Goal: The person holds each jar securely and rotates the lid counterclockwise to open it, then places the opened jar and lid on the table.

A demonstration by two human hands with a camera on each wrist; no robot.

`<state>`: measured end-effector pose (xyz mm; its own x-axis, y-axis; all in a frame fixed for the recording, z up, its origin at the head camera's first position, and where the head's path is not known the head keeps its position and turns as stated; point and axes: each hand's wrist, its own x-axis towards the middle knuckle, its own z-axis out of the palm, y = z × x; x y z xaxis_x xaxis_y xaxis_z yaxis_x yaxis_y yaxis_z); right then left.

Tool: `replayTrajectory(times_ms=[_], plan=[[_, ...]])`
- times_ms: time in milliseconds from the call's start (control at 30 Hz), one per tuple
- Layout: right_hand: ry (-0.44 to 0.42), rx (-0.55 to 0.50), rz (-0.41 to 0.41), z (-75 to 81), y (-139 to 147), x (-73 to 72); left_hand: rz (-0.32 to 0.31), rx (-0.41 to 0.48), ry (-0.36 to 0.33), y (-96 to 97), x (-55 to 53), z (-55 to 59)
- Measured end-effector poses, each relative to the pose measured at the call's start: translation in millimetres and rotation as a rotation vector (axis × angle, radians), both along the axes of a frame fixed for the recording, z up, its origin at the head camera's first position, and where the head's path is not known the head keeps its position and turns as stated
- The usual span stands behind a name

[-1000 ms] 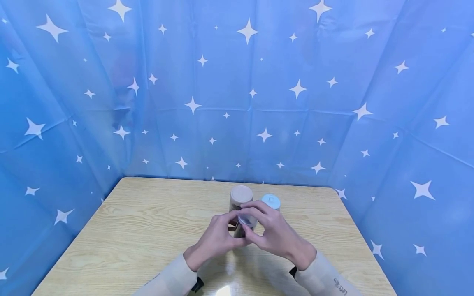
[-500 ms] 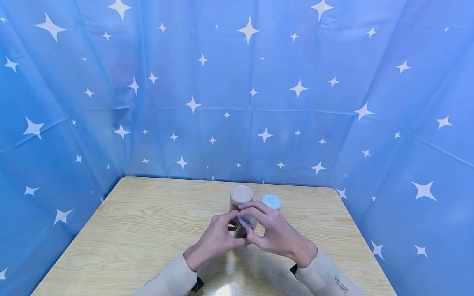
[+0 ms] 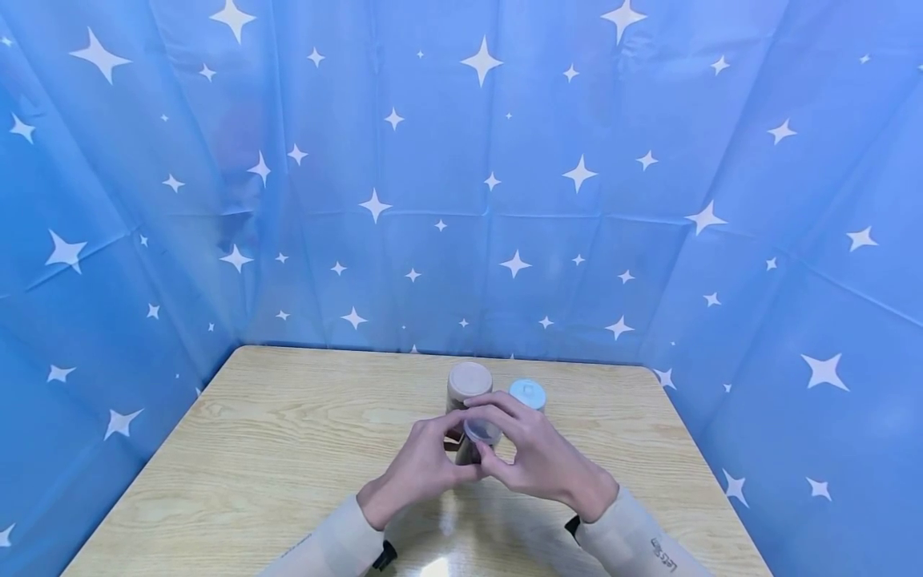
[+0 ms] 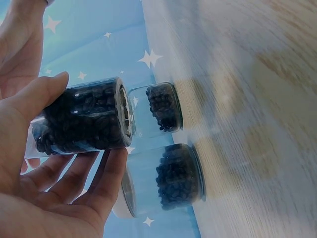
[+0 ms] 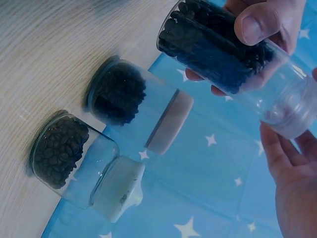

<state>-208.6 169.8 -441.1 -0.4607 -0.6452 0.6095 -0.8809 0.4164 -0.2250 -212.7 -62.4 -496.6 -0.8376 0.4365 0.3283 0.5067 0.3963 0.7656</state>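
A clear jar (image 5: pixel 213 52) largely filled with dark beans is held off the table, its base showing in the left wrist view. My left hand (image 3: pixel 418 465) grips the jar's body, thumb on one side and fingers round the other. My right hand (image 3: pixel 537 457) pinches the clear round lid (image 5: pixel 297 111) at the jar's top between thumb and fingers. Just behind stands a jar with a beige lid (image 3: pixel 470 378). To its right is a jar with a pale blue lid (image 3: pixel 529 393), partly hidden by the right hand.
Both standing jars hold dark beans (image 5: pixel 58 151) in their lower part. They stand upright on a light wooden table (image 3: pixel 303 417). A blue curtain (image 3: pixel 433 160) with white stars surrounds the table's back and sides.
Both hands stay at the jar in almost the same place. The right thumb and wrist have shifted very slightly to the right.
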Motion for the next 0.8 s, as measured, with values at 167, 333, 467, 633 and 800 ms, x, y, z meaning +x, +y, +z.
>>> replayTrajectory(times_ms=[167, 333, 467, 633, 800], plan=[[0.0, 0.005, -0.006, 0.1, 0.4, 0.2, -0.004, 0.005, 0.004, 0.1, -0.6, -0.6], [0.016, 0.002, -0.021, -0.6, 0.2, 0.4, -0.005, 0.012, 0.025, 0.6, -0.8, -1.8], [0.016, -0.008, -0.068, -2.1, -0.3, 1.9, -0.002, 0.016, 0.018, 0.8, -0.8, -2.5], [0.006, -0.025, -0.16, -4.7, -2.8, 5.8, 0.006, 0.021, 0.001, 1.4, -0.9, -2.3], [0.014, -0.066, -0.231, -7.8, -8.1, 9.5, 0.004, 0.029, -0.006, 1.6, -1.1, -3.0]])
